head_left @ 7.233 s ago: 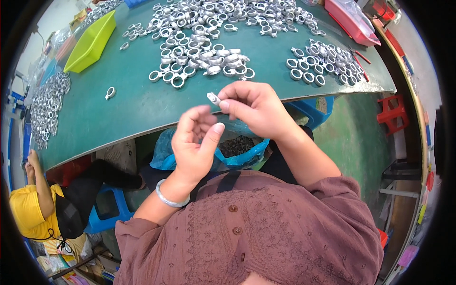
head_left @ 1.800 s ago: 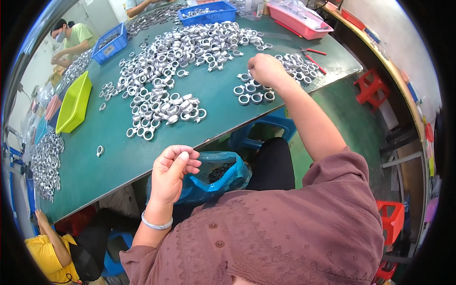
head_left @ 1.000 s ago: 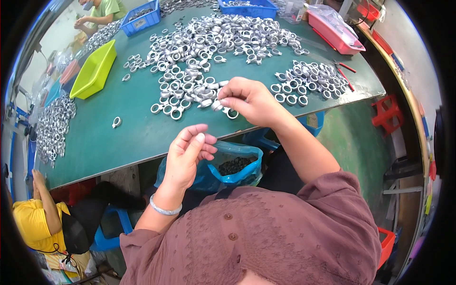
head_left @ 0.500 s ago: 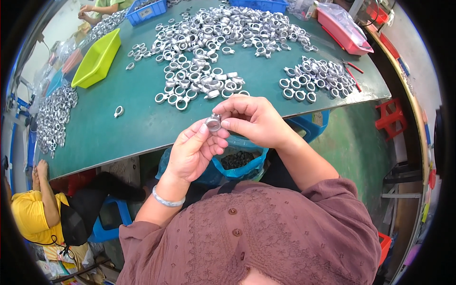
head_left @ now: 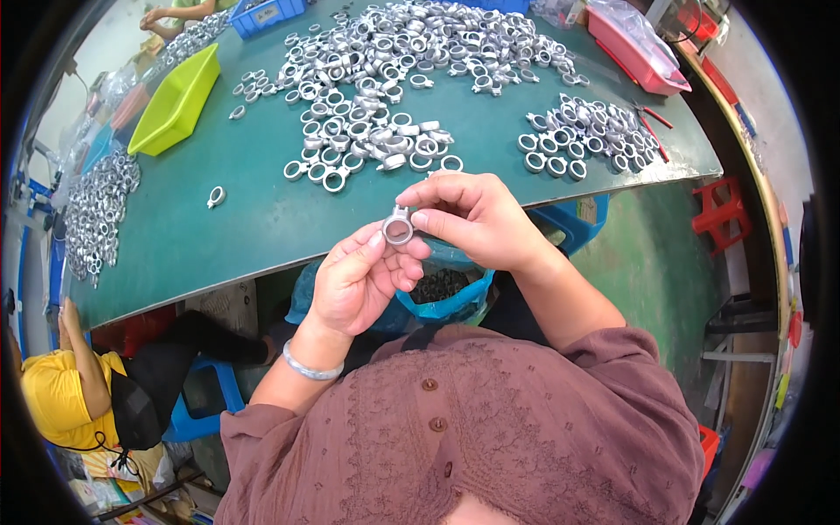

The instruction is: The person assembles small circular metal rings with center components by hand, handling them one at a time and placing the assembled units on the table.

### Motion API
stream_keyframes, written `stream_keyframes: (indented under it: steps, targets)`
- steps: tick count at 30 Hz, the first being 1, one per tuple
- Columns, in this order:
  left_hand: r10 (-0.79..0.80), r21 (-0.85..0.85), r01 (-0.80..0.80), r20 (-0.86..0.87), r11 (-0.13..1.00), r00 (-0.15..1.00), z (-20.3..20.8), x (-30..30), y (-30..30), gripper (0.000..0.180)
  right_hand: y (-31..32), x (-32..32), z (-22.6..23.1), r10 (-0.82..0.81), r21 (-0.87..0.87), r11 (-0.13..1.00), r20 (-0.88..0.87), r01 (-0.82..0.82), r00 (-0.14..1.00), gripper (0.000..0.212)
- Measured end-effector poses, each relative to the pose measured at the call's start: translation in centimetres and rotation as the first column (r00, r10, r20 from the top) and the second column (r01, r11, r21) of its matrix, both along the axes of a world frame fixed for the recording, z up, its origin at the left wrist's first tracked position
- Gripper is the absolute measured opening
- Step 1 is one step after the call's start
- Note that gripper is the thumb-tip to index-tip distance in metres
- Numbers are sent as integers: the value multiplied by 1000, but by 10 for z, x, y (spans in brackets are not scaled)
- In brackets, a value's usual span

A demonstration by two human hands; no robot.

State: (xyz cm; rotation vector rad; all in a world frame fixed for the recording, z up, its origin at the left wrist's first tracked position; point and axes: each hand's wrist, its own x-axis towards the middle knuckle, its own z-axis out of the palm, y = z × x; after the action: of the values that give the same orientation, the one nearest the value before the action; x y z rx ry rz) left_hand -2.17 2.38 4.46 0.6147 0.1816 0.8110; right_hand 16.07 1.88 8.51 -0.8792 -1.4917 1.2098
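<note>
While both hands meet just off the near table edge, one metal ring sits pinched between them.

ring: small silver metal ring [head_left: 398, 230] with a short stub on top, held in the air in front of the chest, above the blue bag [head_left: 442, 289], clear of the table.
right hand: right hand [head_left: 477, 219] closed on the ring from the right side, thumb and fingertips clamped on its rim.
left hand: left hand [head_left: 363, 276] closed under it, fingertips touching the ring from below and left; possibly pushing something small into it, too tiny to tell.
change: a second ago the right hand was out at the loose pile [head_left: 367, 131] and the left hand waited alone by the bag; half a second ago the two came together; now the ring is tilted so its opening faces the camera.
meaning: looks like pick-up is done and the fitting or checking of this one piece is under way, not finished.
table: green table [head_left: 262, 219] holds the sorted heap of rings [head_left: 577, 136] at right and one stray ring [head_left: 215, 196] at left.
other: yellow-green tray [head_left: 175, 101] far left, red tray [head_left: 634, 44] far right.
</note>
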Motion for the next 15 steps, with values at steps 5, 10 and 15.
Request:
stream_keyframes:
  steps: [5, 10, 15]
  targets:
    - [-4, -6, 3, -74, 1000, 997, 3, 0, -1, 31, 3, 3, 1, -7, -73, 997, 25, 8, 1000, 15]
    - [3, 2, -3, -133, 1000, 991, 8, 4, -4, 30, 5, 6, -2, -10, -135, 991, -18, 7, 1000, 15]
    - [-22, -13, 21, -102, 1000, 995, 5, 3, -2, 30, 5, 7, -3, -18, -155, 988, -20, 14, 1000, 15]
